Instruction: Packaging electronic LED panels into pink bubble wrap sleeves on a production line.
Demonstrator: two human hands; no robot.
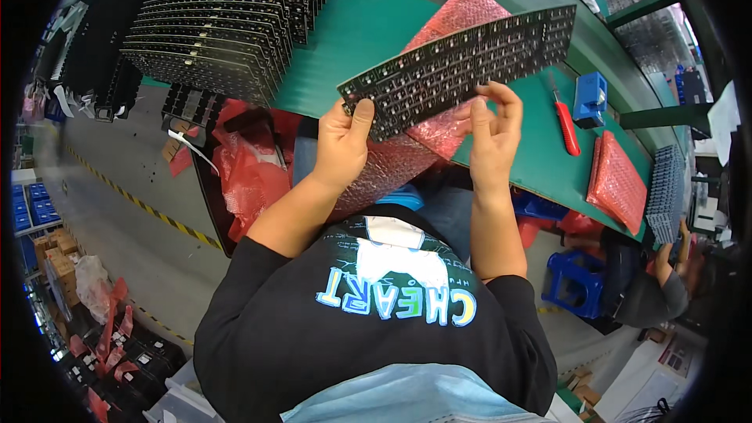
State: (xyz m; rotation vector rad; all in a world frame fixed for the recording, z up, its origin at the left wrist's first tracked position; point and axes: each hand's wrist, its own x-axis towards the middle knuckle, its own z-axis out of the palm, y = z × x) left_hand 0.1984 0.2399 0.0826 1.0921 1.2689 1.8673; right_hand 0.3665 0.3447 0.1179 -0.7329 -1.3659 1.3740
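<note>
A green workbench [352,39] carries a big stack of black circuit boards [227,16] at eleven o'clock. A long black keyboard circuit board [462,59] is held tilted above a pink bubble-wrap bag [439,70], seemingly for inspection. The left hand [342,145] pinches its lower end; the right hand [493,129] grips its underside edge. A red-handled screwdriver [565,121] lies at three o'clock.

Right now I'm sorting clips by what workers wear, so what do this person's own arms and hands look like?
Both forearms are bare; the left hand and right hand wear no gloves, rings or watch that I can see. Short black sleeves end near the elbows, part of a black T-shirt with pale blue, white and yellow lettering.
</note>
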